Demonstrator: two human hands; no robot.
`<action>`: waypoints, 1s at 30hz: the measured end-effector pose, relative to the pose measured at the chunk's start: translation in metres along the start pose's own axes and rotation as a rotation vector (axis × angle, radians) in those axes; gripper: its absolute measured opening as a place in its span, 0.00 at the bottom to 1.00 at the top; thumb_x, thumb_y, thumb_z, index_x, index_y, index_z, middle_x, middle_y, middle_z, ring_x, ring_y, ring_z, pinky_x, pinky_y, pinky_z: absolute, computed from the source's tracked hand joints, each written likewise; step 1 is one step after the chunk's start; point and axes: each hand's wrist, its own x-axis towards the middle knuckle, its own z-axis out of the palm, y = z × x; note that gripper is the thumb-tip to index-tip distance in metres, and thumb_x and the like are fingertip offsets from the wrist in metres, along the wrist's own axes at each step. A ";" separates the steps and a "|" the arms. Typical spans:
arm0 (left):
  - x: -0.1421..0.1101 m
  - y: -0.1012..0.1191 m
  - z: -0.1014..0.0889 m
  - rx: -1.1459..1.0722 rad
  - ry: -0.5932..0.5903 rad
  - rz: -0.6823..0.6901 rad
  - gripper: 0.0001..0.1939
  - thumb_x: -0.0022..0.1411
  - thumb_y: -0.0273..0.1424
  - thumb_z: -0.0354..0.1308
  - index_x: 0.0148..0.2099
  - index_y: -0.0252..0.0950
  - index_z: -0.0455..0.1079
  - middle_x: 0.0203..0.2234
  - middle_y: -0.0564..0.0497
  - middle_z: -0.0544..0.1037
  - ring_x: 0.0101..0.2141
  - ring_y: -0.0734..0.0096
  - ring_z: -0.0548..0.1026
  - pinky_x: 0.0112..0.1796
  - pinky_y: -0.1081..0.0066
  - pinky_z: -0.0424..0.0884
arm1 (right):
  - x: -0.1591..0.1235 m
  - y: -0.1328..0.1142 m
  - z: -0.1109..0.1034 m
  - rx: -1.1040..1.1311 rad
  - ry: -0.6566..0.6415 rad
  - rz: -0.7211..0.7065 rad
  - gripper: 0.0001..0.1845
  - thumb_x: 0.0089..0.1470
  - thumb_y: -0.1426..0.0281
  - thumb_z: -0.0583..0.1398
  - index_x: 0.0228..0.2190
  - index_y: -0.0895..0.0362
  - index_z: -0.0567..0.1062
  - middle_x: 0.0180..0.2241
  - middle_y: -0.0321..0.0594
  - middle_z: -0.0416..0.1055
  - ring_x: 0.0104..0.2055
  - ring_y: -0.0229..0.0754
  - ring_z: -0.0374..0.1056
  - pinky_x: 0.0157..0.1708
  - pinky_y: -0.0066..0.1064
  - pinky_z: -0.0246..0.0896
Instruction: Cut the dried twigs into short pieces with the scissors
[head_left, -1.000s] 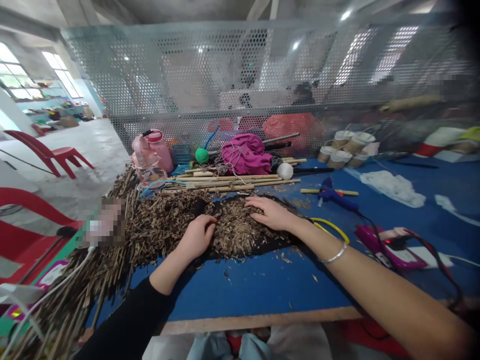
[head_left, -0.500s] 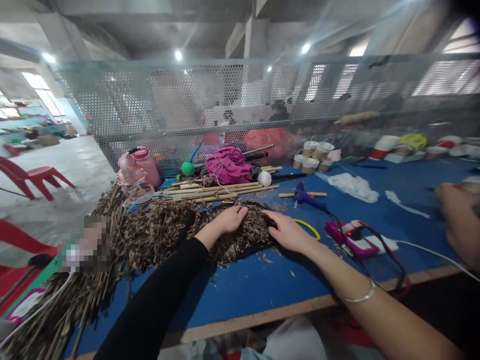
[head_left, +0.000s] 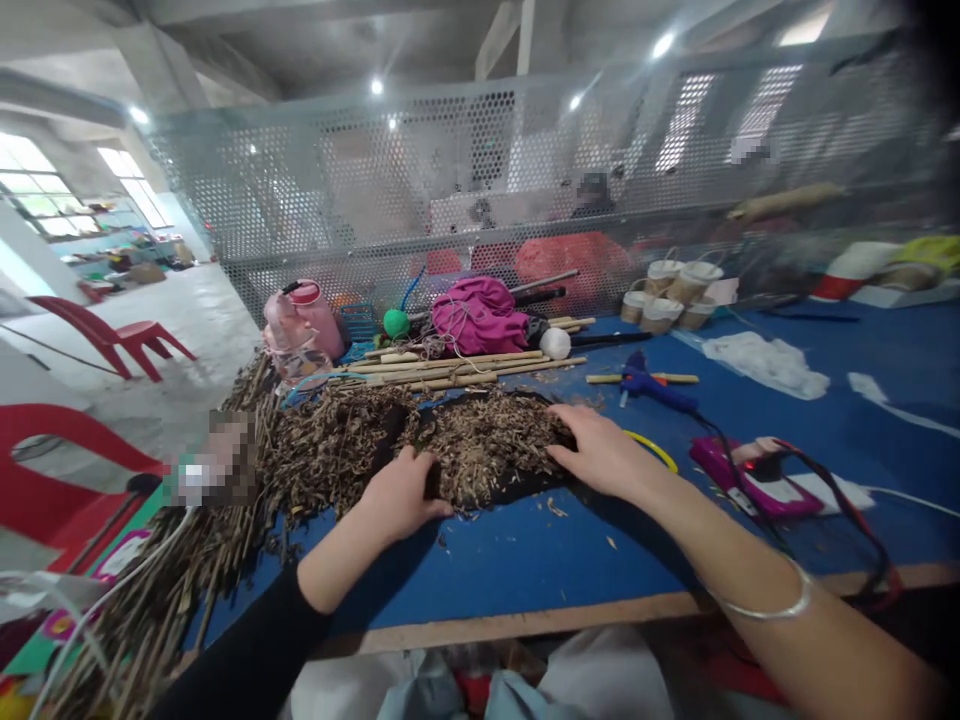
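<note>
A heap of dried brown plant bits [head_left: 491, 440] lies on a black sheet [head_left: 536, 485] on the blue tabletop [head_left: 495, 570]. At the heap's left front edge is my left hand [head_left: 397, 492], thumb held apart from the fingers, with nothing visible in it. My right hand [head_left: 600, 450] rests against the heap's right end, its fingers and thumb spread; some fingertips are hidden among the bits. Farther left, bundled dry stalks with curled seed heads [head_left: 322, 450] touch the black sheet's left side.
Behind the heap lie thin bamboo sticks [head_left: 450, 370], magenta cloth [head_left: 480, 315], a white ball [head_left: 555, 344] and a pink bottle [head_left: 315, 320]. To the right are a blue glue gun [head_left: 652, 385], a magenta power strip [head_left: 750, 480] with cables, white fluff [head_left: 765, 365] and several small cups [head_left: 667, 290].
My left hand has drawn back from the top of the heap to its left front edge. My right hand stays at the right end. The view has turned left; another person's hand has left the frame.
</note>
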 end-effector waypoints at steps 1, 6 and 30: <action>0.001 0.000 0.005 -0.003 0.010 -0.003 0.23 0.50 0.39 0.60 0.48 0.36 0.68 0.41 0.42 0.72 0.39 0.60 0.74 0.40 0.67 0.68 | -0.002 0.005 -0.001 -0.048 0.001 0.042 0.22 0.50 0.67 0.56 0.48 0.58 0.67 0.46 0.51 0.68 0.48 0.51 0.65 0.48 0.39 0.58; 0.033 -0.006 0.008 -0.094 0.082 0.004 0.08 0.56 0.30 0.55 0.38 0.36 0.73 0.35 0.45 0.76 0.39 0.63 0.73 0.42 0.69 0.67 | -0.018 0.035 0.001 -0.225 -0.050 0.214 0.19 0.53 0.65 0.53 0.44 0.60 0.69 0.42 0.54 0.69 0.44 0.52 0.67 0.44 0.39 0.60; 0.019 -0.015 -0.003 -0.114 0.091 -0.028 0.31 0.52 0.32 0.54 0.59 0.30 0.57 0.51 0.38 0.67 0.48 0.59 0.70 0.49 0.68 0.63 | -0.056 0.067 -0.017 -0.024 -0.042 0.399 0.29 0.46 0.57 0.57 0.49 0.56 0.67 0.36 0.52 0.75 0.34 0.52 0.72 0.31 0.37 0.65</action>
